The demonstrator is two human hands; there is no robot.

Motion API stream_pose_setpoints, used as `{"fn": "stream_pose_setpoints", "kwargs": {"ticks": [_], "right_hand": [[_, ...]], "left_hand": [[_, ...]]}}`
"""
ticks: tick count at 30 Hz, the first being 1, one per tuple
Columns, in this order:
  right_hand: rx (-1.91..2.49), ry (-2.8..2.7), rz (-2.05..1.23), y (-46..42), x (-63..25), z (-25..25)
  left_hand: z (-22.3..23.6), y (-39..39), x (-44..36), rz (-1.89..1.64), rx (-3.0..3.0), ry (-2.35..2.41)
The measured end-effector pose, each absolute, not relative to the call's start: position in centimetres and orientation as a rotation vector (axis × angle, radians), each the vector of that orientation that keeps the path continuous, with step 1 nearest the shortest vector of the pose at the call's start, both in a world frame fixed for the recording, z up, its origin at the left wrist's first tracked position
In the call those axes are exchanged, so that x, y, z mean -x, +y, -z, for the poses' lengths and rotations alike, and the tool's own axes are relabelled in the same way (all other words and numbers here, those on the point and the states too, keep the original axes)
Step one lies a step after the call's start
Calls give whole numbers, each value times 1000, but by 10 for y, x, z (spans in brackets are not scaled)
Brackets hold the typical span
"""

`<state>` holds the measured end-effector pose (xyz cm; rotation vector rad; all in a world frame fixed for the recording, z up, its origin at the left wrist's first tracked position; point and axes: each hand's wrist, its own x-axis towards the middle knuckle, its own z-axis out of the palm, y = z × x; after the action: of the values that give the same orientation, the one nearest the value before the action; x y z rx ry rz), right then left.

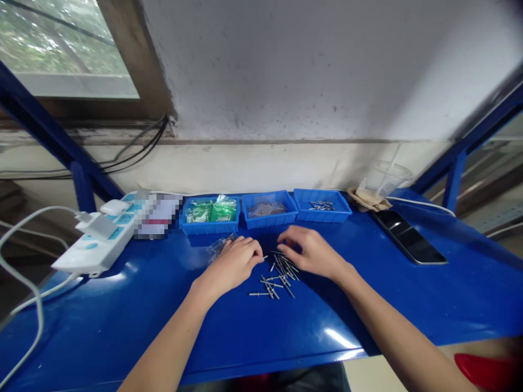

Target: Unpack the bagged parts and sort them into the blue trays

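A loose pile of blind rivets (281, 275) lies on the blue tabletop between my hands. My left hand (237, 261) is closed, with a thin metal rivet (265, 257) sticking out past its thumb and fingertip. Under and behind that hand is a crinkled clear plastic bag (216, 247), its contents partly hidden. Just above the pile's right side hovers my right hand (312, 250); its fingers are bent, with a gap between thumb and forefinger and nothing visible in them.
Three blue bins line the wall: one with green and clear packets (210, 230), one with a clear bag (269, 219), one with rivets (322, 219). A power strip (102, 234) with cables stands left. A phone (411, 237) and plastic cup (386, 177) are right.
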<state>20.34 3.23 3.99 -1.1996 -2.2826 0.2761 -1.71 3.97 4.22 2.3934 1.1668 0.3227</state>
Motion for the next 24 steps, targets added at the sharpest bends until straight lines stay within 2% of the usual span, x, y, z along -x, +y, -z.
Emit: {"fn": "stream_pose_setpoints", "kwargs": {"ticks": [3,13,24], "right_hand": [[1046,-2427,-310,23,-186,-39],[1015,-2407,-190,24,-187,-38],[1122,-2120,-373,26,-188,-32]], "left_hand": [[-43,43,18,-425,-2328,1177],[-51,41,12,-530,-2216,1080],[-50,40,9,-863,-2224,1172]]}}
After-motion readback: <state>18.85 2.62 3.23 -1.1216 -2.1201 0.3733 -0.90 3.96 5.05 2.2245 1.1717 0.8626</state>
